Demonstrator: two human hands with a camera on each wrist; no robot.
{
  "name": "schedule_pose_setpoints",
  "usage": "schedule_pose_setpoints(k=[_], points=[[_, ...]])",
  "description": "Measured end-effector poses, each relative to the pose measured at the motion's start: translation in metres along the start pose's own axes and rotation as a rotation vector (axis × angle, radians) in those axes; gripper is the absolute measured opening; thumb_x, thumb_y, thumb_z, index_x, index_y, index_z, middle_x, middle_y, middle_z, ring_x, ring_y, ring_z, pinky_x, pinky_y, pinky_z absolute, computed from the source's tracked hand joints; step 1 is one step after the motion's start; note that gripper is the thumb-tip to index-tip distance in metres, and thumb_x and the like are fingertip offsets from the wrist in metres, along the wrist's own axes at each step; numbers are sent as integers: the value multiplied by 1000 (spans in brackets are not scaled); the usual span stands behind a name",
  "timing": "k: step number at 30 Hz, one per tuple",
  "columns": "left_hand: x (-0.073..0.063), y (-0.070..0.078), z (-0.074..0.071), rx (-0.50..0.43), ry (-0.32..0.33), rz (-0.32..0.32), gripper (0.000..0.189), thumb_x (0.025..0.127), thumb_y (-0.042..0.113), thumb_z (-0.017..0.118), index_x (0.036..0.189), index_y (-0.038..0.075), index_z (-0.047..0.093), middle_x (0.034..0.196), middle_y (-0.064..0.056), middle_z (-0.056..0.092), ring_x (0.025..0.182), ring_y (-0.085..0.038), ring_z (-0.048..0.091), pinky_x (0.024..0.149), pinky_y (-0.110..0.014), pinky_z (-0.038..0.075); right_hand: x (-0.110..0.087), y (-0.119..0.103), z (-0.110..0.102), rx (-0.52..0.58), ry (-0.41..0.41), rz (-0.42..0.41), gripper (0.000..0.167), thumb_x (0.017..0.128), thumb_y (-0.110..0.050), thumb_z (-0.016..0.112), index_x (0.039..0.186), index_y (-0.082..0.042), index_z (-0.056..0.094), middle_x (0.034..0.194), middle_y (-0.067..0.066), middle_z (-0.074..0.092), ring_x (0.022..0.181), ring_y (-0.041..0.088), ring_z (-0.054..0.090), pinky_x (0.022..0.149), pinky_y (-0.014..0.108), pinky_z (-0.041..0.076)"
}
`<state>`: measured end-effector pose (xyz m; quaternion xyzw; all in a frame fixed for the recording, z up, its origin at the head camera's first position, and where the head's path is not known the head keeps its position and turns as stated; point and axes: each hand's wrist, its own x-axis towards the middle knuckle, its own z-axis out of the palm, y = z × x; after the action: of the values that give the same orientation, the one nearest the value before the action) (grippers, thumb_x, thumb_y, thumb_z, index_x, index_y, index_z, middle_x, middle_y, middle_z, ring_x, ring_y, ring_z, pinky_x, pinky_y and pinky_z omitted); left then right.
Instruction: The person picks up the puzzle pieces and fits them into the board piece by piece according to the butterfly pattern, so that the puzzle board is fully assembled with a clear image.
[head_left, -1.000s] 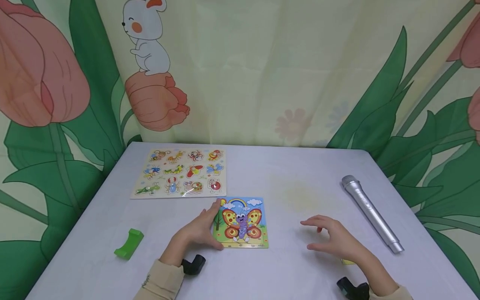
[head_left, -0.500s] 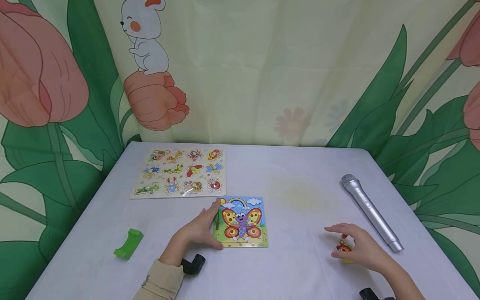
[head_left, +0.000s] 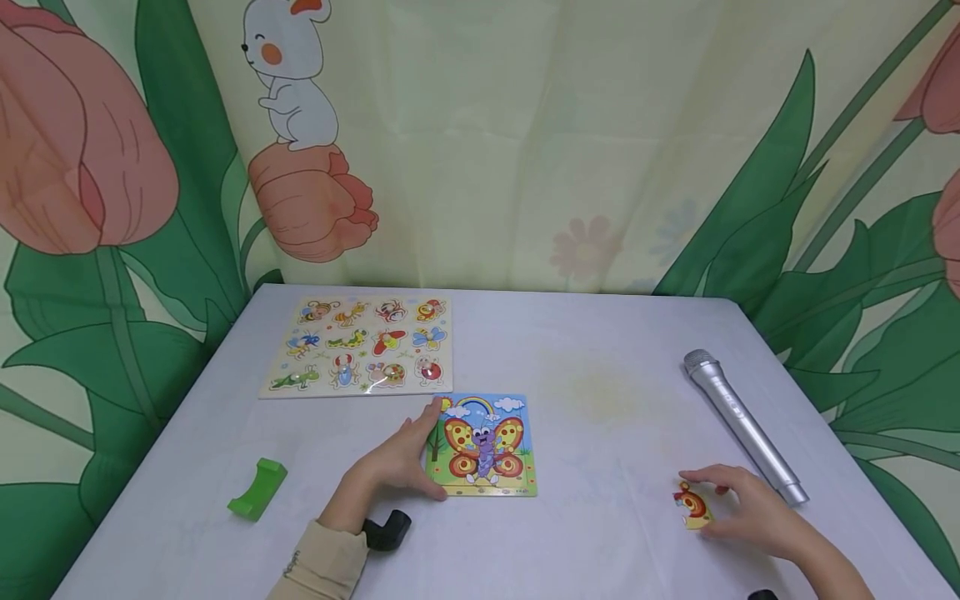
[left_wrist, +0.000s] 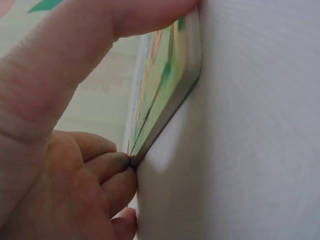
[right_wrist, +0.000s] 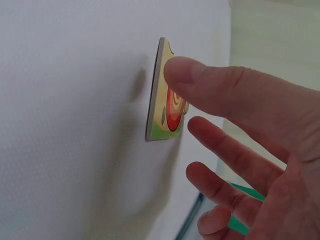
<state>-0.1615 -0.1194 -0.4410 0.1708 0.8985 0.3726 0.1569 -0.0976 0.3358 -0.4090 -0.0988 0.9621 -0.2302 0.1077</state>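
Note:
A square butterfly puzzle (head_left: pixel 487 450) lies flat near the middle of the table. My left hand (head_left: pixel 401 458) grips its left side, thumb at the near corner and fingers at the far corner. In the left wrist view, fingertips (left_wrist: pixel 125 160) meet the puzzle's edge (left_wrist: pixel 165 110). At the right, my right hand (head_left: pixel 757 517) spreads its thumb and index finger around a small puzzle piece (head_left: pixel 692 507) with a red-and-yellow spiral. The right wrist view has the thumb (right_wrist: pixel 187 75) overlapping the piece (right_wrist: pixel 160 117), other fingers loosely bent; the index fingertip is hidden there.
A larger board of insect pictures (head_left: pixel 360 350) lies at the back left, its near corner close to the butterfly puzzle. A green curved block (head_left: pixel 258 490) is at the left. A silver microphone (head_left: pixel 742 425) lies slanted beyond the right hand.
My right hand has moved right and toward me, to the small piece, uncovering more of its spiral side. The left hand and the butterfly puzzle have stayed in place.

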Motion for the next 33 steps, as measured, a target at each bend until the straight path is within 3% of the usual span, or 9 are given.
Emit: schedule_pose_setpoints(k=[14, 23, 33], points=[[0, 0, 2, -17, 0, 3, 126, 51, 23, 90, 145, 0, 10, 150, -19, 15, 137, -31, 14, 111, -47, 8, 1, 7, 2, -78, 7, -2, 49, 55, -8, 84, 103, -9, 69, 96, -3, 61, 77, 12, 46, 61, 21, 44], [-1, -1, 2, -15, 1, -4, 125, 51, 23, 90, 145, -1, 11, 150, -18, 15, 137, -31, 14, 111, -47, 8, 2, 8, 4, -90, 23, -38, 48, 55, -10, 84, 101, -8, 69, 93, -5, 60, 74, 7, 43, 59, 21, 43], [0, -1, 2, 0, 0, -4, 125, 52, 23, 90, 145, 0, 10, 150, -18, 14, 138, -30, 13, 112, -46, 8, 8, -4, 8, -104, 39, -15, 47, 57, -18, 84, 102, -13, 70, 91, -8, 58, 74, 7, 44, 59, 21, 42]])
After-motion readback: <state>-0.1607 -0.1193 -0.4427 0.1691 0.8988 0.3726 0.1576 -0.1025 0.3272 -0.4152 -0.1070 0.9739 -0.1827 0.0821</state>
